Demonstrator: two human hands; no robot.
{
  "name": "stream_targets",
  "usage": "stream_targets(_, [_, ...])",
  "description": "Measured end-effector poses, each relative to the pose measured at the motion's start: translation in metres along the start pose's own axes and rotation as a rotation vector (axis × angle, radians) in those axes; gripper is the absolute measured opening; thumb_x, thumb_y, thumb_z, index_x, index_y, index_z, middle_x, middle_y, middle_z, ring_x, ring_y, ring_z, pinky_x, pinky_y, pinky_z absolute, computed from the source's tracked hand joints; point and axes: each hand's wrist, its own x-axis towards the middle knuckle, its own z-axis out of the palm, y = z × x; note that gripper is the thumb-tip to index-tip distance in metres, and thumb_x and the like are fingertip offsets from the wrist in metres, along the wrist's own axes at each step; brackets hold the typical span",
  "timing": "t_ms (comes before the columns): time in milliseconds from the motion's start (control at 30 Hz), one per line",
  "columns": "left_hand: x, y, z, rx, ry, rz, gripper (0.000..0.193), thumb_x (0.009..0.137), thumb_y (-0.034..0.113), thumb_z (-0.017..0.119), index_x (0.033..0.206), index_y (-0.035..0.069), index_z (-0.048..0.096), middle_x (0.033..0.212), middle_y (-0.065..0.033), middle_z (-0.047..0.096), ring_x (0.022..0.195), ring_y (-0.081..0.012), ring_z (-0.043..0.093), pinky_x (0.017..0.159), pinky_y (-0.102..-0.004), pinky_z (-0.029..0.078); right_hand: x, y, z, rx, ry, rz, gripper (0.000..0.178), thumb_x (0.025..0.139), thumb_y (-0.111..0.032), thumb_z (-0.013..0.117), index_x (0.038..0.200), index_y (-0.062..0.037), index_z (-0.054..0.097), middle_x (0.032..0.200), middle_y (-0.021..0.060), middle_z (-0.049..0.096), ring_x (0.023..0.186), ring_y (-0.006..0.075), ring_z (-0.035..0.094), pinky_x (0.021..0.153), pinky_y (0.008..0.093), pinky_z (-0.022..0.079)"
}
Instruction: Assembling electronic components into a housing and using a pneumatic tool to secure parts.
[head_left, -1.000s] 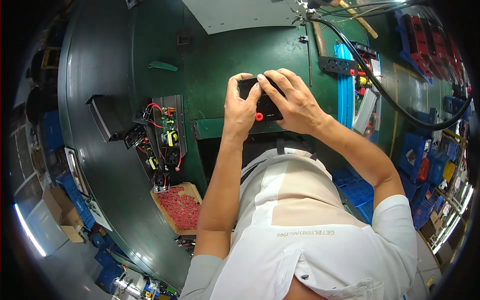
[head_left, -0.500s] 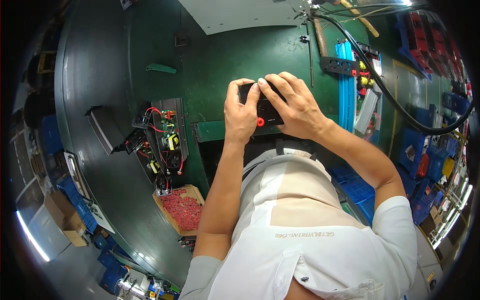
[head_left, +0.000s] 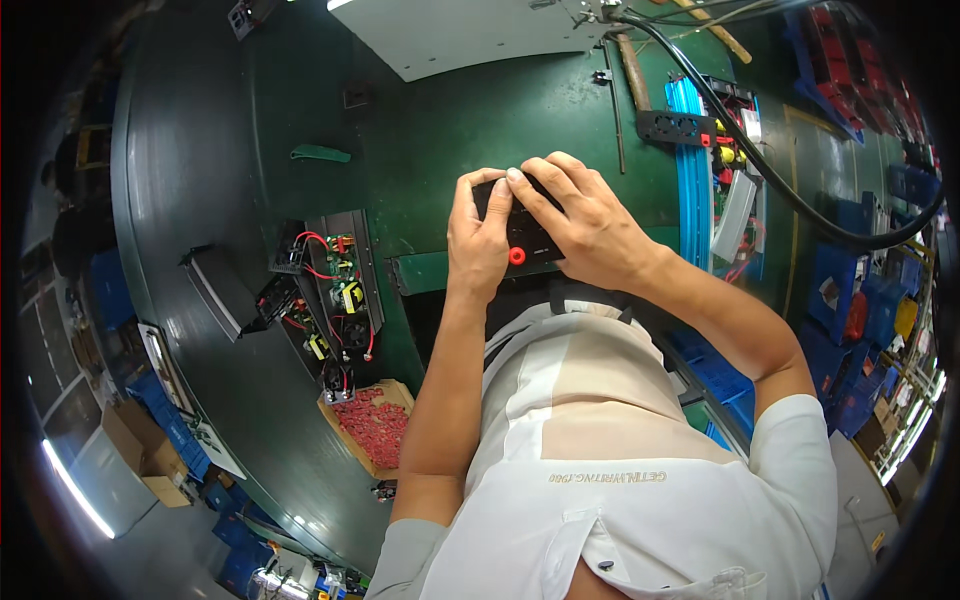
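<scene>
Between my two hands is a flat black panel (head_left: pixel 530 236) with a red ring (head_left: pixel 517 256) near its lower left corner. My left hand (head_left: pixel 478 238) is closed on its left side, the thumb lying along the face. From the right, my right hand (head_left: pixel 592 222) covers much of the panel, fingers bent over it and fingertips close to the left thumb. The panel's far edge and underside are mostly hidden by my fingers. It is held just over the near edge of the green worktop (head_left: pixel 430 190), close to my body.
Open circuit-board assemblies (head_left: pixel 345 285) with red wires lie at left, beside a cardboard tray (head_left: pixel 330 408) of small red parts. At right are a blue metal housing (head_left: pixel 690 180), a black fan plate (head_left: pixel 672 128) and a thick black cable (head_left: pixel 790 205). A grey-white box (head_left: pixel 470 35) stands at the far side.
The whole view has shifted slightly. Both hands keep their hold on the black panel, with only a small shift of the fingers and panel.
</scene>
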Motion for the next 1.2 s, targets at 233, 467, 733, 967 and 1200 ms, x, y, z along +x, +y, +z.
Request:
stream_targets(233, [0.0, 0.009, 0.005, -0.104, 0.019, 0.037, 0.016, 0.103, 0.015, 0.065, 0.112, 0.001, 0.065, 0.1, -0.0042, 0.067, 0.088, -0.0095, 0.063, 0.078, -0.0249, 0.055, -0.001, -0.004, 0.003, -0.032, 0.022, 0.023, 0.091, 0.057, -0.001, 0.082, 0.143, -0.0001, 0.052, 0.139, 0.0195, 0.048, 0.128, 0.0408, 0.048, 0.102, 0.0501, 0.046])
stream_targets(467, [-0.004, 0.001, 0.004, -0.084, 0.014, 0.099, 0.016, 0.102, 0.014, 0.066, 0.112, 0.001, 0.065, 0.099, -0.0039, 0.067, 0.088, -0.0094, 0.063, 0.077, -0.0251, 0.055, -0.005, -0.002, 0.007, -0.066, 0.053, 0.02, 0.092, 0.059, -0.001, 0.081, 0.145, -0.0015, 0.05, 0.139, 0.0188, 0.047, 0.127, 0.0404, 0.048, 0.101, 0.0491, 0.046])
stream_targets(733, [-0.011, -0.007, 0.009, -0.044, 0.04, 0.131, 0.019, 0.099, 0.012, 0.07, 0.113, 0.0, 0.064, 0.105, -0.005, 0.066, 0.095, -0.0118, 0.063, 0.085, -0.0271, 0.055, -0.015, 0.003, 0.005, 0.043, 0.041, 0.005, 0.098, 0.059, -0.003, 0.085, 0.148, -0.0029, 0.045, 0.141, 0.0194, 0.045, 0.131, 0.0423, 0.047, 0.109, 0.0521, 0.044])
stream_targets(967, [-0.008, -0.006, 0.014, -0.071, 0.038, 0.055, 0.02, 0.098, 0.012, 0.071, 0.114, 0.001, 0.064, 0.108, -0.0044, 0.065, 0.097, -0.012, 0.062, 0.086, -0.0271, 0.054, -0.021, 0.001, 0.009, 0.205, 0.111, 0.168, 0.106, 0.057, 0.002, 0.085, 0.153, -0.0079, 0.04, 0.145, 0.0204, 0.04, 0.134, 0.0457, 0.045, 0.113, 0.0523, 0.043])
stream_targets(1200, [-0.005, 0.002, 0.019, -0.181, 0.063, 0.0, 0.025, 0.099, 0.013, 0.07, 0.12, 0.002, 0.063, 0.108, -0.0048, 0.065, 0.096, -0.0118, 0.063, 0.085, -0.027, 0.054, -0.012, 0.004, -0.005, 0.195, 0.012, 0.132, 0.11, 0.056, 0.004, 0.085, 0.155, -0.0059, 0.037, 0.14, 0.0213, 0.041, 0.133, 0.0447, 0.048, 0.111, 0.0486, 0.046])
